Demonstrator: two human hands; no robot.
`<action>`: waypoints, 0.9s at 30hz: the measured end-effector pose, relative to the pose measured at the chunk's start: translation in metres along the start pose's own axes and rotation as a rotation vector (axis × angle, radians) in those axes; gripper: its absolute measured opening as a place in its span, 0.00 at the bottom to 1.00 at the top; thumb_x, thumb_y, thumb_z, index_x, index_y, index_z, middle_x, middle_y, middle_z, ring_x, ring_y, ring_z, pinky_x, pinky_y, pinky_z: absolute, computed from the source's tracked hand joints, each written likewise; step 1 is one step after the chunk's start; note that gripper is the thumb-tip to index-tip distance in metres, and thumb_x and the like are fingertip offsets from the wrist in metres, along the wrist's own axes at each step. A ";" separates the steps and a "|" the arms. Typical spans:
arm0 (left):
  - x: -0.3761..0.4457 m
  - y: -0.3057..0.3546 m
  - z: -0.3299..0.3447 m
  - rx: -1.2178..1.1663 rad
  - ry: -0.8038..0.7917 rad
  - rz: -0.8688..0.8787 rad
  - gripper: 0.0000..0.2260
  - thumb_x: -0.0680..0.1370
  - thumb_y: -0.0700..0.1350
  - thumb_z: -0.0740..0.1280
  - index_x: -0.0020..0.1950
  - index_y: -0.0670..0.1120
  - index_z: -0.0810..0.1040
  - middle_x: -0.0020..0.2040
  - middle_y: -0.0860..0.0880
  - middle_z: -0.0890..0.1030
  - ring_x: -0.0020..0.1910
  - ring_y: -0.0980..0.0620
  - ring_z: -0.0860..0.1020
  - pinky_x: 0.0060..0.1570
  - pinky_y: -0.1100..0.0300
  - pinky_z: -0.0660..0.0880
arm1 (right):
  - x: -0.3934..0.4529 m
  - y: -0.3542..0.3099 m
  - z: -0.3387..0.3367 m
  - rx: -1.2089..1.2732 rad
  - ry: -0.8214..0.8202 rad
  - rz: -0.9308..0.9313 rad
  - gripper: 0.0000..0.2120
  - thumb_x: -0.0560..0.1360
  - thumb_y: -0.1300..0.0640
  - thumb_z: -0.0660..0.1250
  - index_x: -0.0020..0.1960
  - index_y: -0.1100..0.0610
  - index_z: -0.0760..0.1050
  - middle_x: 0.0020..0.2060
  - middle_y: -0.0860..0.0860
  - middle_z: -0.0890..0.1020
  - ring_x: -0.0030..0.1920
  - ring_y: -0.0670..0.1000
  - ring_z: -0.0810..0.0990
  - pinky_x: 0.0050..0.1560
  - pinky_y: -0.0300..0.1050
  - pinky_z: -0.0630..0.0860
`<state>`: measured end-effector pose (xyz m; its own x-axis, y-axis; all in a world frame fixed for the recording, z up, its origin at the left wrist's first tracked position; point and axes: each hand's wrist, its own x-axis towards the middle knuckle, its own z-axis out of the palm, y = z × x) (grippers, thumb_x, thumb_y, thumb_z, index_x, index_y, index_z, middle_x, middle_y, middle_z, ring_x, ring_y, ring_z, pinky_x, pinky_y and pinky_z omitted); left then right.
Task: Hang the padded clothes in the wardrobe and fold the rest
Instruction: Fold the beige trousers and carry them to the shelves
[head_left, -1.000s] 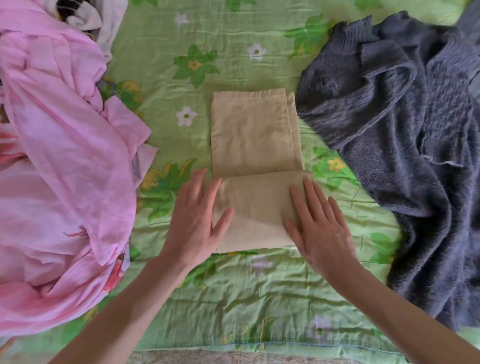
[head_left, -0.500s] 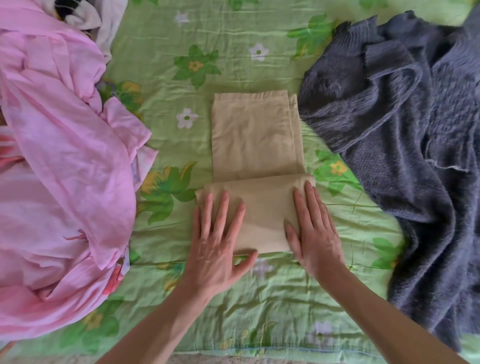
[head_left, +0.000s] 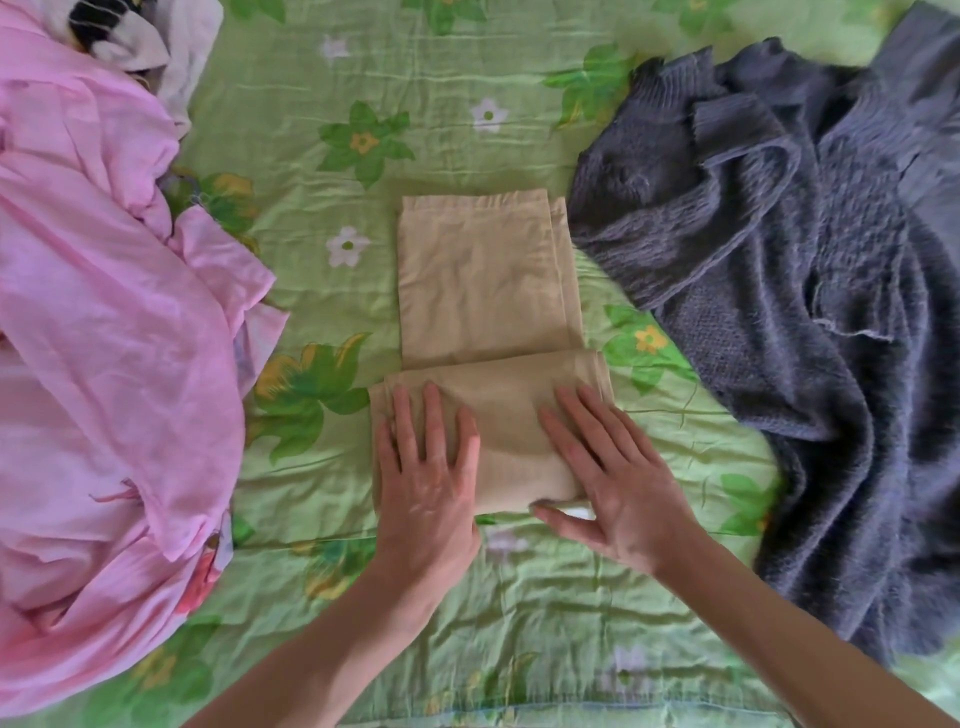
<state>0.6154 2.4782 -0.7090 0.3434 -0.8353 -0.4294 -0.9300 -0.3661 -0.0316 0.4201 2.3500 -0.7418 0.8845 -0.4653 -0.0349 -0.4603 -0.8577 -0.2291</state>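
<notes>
Trousers (head_left: 483, 291), beige, lie mid-bed, near end folded over. Left hand (head_left: 426, 467) and right hand (head_left: 613, 478) press flat, fingers spread, likely setting the crease. Sweater (head_left: 779, 260) at 2 o'clock awaits.

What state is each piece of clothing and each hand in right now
beige garment: partly folded, near end doubled over, flat on the bedspread.
left hand: fingers straight, pressing the fold.
right hand: fingers straight, pressing the fold.
pink garment: unfolded, crumpled.
grey knit sweater: unfolded, spread loosely.
</notes>
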 end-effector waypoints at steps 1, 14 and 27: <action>-0.001 -0.001 -0.008 0.013 -0.020 0.002 0.51 0.69 0.51 0.78 0.83 0.42 0.52 0.83 0.32 0.49 0.81 0.26 0.48 0.78 0.31 0.51 | -0.001 0.000 -0.004 -0.016 -0.019 -0.010 0.45 0.78 0.30 0.63 0.84 0.56 0.55 0.84 0.56 0.55 0.84 0.57 0.53 0.80 0.60 0.60; -0.010 -0.059 -0.117 -0.338 -0.357 0.256 0.10 0.76 0.49 0.66 0.56 0.56 0.77 0.41 0.53 0.82 0.34 0.55 0.79 0.31 0.62 0.75 | -0.016 0.003 -0.090 0.376 0.017 0.161 0.31 0.68 0.37 0.70 0.69 0.46 0.72 0.55 0.40 0.84 0.48 0.43 0.83 0.51 0.36 0.81; 0.035 -0.095 -0.049 -1.143 0.429 -0.074 0.15 0.80 0.43 0.73 0.65 0.44 0.75 0.53 0.52 0.84 0.53 0.58 0.81 0.55 0.64 0.79 | 0.050 -0.003 -0.059 0.554 0.339 0.575 0.40 0.74 0.44 0.77 0.77 0.49 0.59 0.48 0.52 0.83 0.46 0.58 0.83 0.47 0.57 0.82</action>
<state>0.7221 2.4640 -0.6771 0.6066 -0.7858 -0.1212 -0.3301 -0.3875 0.8607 0.4612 2.3159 -0.6853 0.4143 -0.9099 -0.0191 -0.6472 -0.2798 -0.7092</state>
